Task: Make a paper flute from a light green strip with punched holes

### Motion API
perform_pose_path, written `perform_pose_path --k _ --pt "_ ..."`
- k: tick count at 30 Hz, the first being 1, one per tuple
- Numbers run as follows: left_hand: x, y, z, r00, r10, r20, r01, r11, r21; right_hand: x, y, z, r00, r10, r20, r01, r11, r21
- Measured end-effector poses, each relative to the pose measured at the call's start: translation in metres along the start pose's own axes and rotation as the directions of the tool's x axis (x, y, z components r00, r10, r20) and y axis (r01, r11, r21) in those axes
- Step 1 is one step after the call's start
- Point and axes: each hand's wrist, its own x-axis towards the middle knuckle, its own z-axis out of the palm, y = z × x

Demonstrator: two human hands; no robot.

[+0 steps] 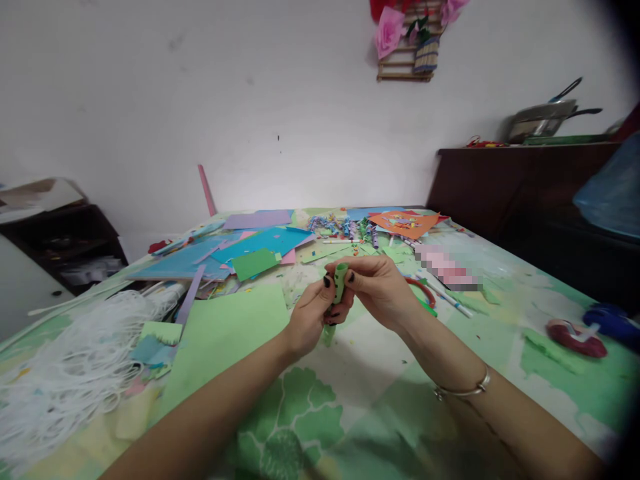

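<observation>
A small rolled tube of light green paper (340, 281) stands nearly upright between my two hands, above the middle of the table. My left hand (314, 310) is closed on its left side, the thumb with a dark nail pressed against it. My right hand (380, 287) pinches the tube near its open top from the right, and its wrist wears a silver bracelet. Below the fingers a green end of the roll shows. A large light green sheet (225, 333) lies flat to the left of my hands.
White cord (75, 367) lies heaped at the left. Blue sheets (265, 243) and an orange sheet (407, 223) with scraps lie toward the wall. Red-handled scissors (423, 291) rest partly behind my right hand. A tape roll (575, 338) sits at the right on the flowered tablecloth (310, 407).
</observation>
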Motion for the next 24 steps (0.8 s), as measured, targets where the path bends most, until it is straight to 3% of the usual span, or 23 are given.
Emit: perform_pose_path --k 6,11,13,18,20,24 --pt "0.000 0.001 -0.001 0.998 -0.026 0.057 0.025 1.000 0.018 -0.001 0.001 0.003 0.999 -0.040 -0.027 0.040 0.999 -0.004" --pt "0.000 0.004 0.000 0.998 -0.054 0.029 0.053 0.998 0.046 -0.003 0.003 0.005 0.986 -0.154 -0.063 0.146 0.982 -0.122" --pt "0.001 0.002 -0.001 0.999 -0.036 -0.010 0.037 0.998 0.047 -0.004 0.003 0.007 0.961 -0.262 -0.092 0.228 0.934 -0.275" --pt "0.004 -0.006 -0.002 0.996 0.043 -0.080 -0.038 0.998 0.055 -0.006 0.001 0.010 0.835 -0.548 -0.049 0.405 0.673 -0.619" --pt "0.004 -0.007 -0.002 0.998 0.034 -0.058 -0.031 0.998 0.048 -0.005 0.002 0.008 0.812 -0.581 -0.057 0.414 0.643 -0.645" --pt "0.004 -0.006 -0.003 1.000 -0.012 0.000 0.012 0.999 0.032 -0.004 0.004 0.004 0.822 -0.563 -0.089 0.366 0.642 -0.674"
